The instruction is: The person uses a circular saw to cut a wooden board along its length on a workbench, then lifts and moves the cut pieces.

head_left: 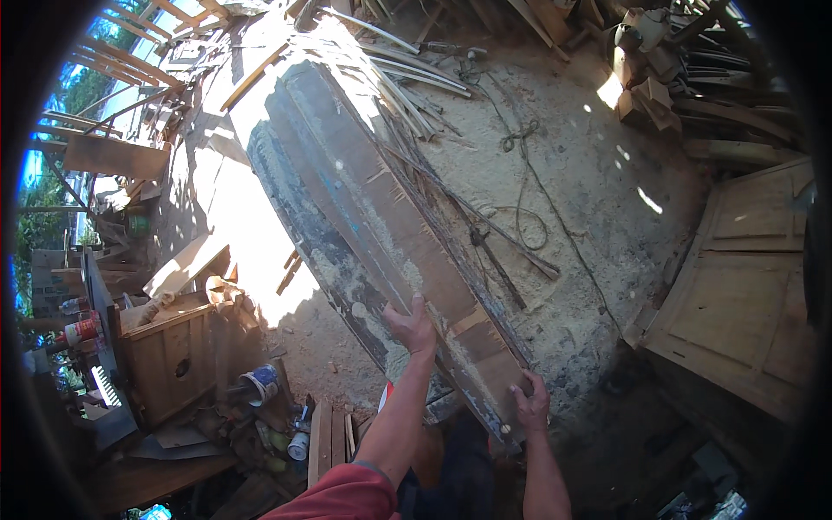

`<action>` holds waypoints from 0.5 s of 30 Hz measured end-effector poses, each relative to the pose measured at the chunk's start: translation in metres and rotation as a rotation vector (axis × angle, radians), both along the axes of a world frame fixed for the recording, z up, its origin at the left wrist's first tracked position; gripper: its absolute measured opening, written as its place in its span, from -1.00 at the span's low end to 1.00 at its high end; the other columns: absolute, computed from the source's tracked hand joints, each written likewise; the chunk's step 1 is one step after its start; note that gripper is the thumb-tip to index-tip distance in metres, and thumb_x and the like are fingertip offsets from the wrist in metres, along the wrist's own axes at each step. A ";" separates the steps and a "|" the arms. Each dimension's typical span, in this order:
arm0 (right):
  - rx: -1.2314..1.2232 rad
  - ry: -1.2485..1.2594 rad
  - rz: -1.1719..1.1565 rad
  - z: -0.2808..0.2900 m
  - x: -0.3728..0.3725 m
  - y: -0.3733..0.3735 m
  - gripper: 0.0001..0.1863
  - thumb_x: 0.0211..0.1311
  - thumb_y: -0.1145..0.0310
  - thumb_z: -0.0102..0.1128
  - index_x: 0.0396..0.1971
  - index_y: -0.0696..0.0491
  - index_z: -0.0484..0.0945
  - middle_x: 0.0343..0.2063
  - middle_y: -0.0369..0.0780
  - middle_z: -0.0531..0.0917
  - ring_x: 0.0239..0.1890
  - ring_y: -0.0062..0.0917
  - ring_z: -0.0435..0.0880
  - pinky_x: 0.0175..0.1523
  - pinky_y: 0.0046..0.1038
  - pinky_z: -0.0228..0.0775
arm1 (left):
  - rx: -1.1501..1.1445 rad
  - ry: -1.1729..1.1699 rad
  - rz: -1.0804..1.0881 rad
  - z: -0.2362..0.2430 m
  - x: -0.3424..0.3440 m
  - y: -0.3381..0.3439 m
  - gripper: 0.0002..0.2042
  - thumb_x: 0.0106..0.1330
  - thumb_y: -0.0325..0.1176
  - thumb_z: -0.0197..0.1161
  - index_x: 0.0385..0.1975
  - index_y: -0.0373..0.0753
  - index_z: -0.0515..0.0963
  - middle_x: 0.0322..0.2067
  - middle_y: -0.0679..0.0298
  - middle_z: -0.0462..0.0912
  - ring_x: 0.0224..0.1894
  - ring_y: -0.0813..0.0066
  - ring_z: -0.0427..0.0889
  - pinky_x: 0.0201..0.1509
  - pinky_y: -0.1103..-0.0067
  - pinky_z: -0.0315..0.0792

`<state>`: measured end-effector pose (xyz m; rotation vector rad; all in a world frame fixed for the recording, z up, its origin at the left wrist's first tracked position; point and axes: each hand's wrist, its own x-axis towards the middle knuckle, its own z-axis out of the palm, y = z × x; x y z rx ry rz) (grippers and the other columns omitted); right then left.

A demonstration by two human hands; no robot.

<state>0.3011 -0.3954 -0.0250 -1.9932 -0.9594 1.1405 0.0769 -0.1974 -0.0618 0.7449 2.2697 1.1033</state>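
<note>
A panelled wooden door (728, 299) stands at right, its face dusty. A knotted rope (521, 134) lies partly looped on the sawdust-covered floor (615, 260). Pale slats (425, 79) are strewn at top centre; wood scraps (654, 95) are heaped at upper right. At left, a wooden box (152, 364) shows one dark hole. Noted nearby: a blue-and-white can (263, 381), tilted, and a red container (82, 329).
</note>
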 end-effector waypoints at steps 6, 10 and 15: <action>-0.027 -0.025 0.014 -0.003 0.004 -0.003 -0.56 0.10 0.39 0.42 0.00 0.16 0.60 -0.11 -0.01 0.69 -0.01 -0.11 0.68 0.13 -0.25 0.47 | -0.031 -0.031 -0.035 0.008 0.000 0.001 -0.38 0.29 -0.16 0.40 0.18 -0.46 0.33 -0.01 -0.03 0.51 0.05 0.15 0.54 0.19 0.34 0.40; -0.033 -0.008 -0.016 -0.002 0.006 -0.002 -0.57 0.09 0.44 0.40 0.00 0.17 0.59 -0.12 -0.05 0.69 -0.02 -0.22 0.68 0.13 -0.30 0.47 | -0.063 0.508 -0.339 0.027 -0.005 0.018 -0.23 0.28 -0.04 0.37 0.38 -0.36 0.25 0.26 -0.12 0.32 0.35 -0.01 0.29 0.42 0.14 0.13; 0.004 0.035 -0.017 -0.005 -0.002 -0.002 -0.56 0.13 0.51 0.37 0.05 0.20 0.55 -0.08 -0.08 0.67 0.00 -0.33 0.65 0.18 -0.33 0.46 | -0.149 0.825 -0.875 0.050 -0.034 0.106 -0.12 0.31 0.25 0.19 0.50 -0.20 0.16 0.55 0.10 0.03 0.59 0.02 -0.10 0.59 -0.02 -0.30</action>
